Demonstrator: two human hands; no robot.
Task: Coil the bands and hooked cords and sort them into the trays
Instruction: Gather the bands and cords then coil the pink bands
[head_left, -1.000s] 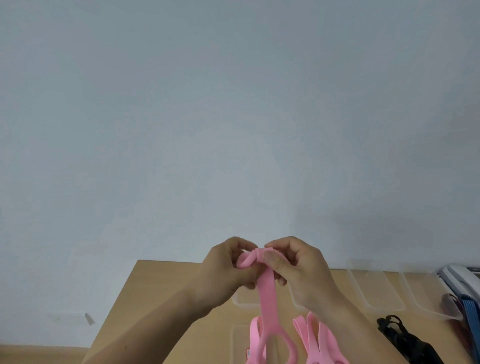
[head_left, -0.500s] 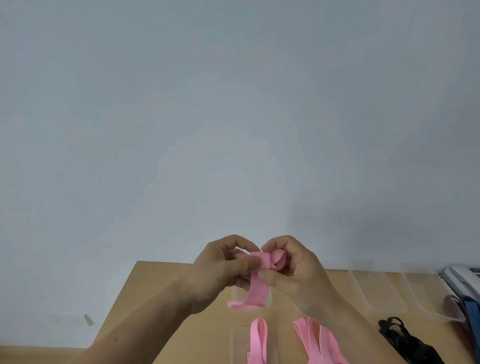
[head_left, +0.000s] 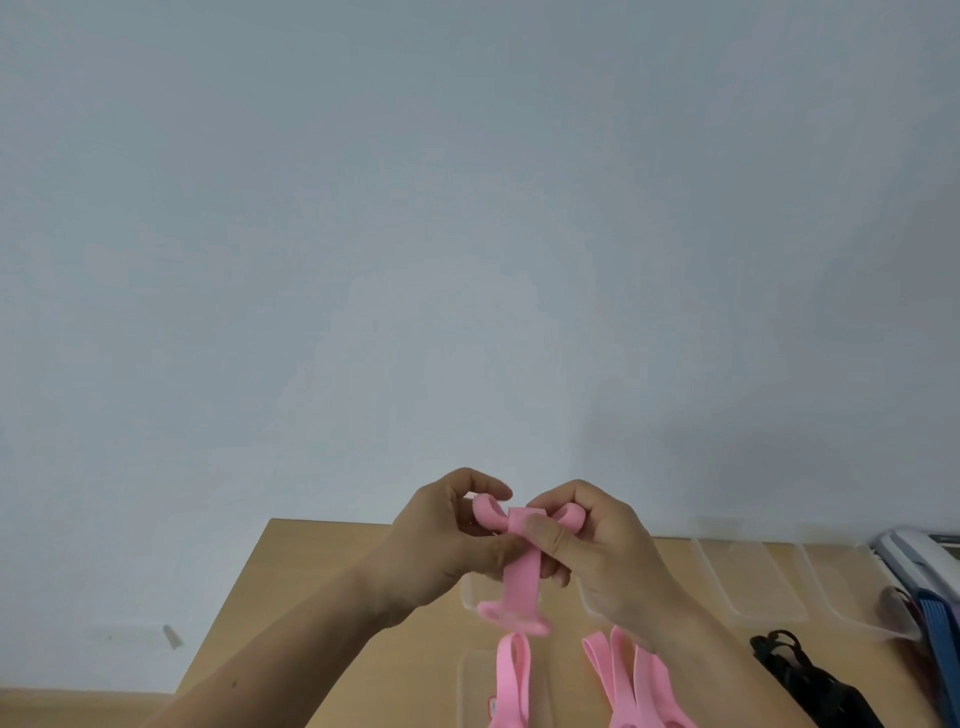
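Pink band (head_left: 522, 571) hangs above the table (head_left: 301, 561), pinched at its folded top by our left hand (head_left: 441, 540) and right hand (head_left: 608, 551); soft and springy, we judge it best gripped at the coil.

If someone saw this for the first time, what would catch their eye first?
At lower centre, the left hand and right hand both pinch a pink band folded into loops, its tail hanging above the wooden table. More pink bands lie beneath, black cords at lower right.

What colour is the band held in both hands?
The band is plain pink, clearest in the head view.
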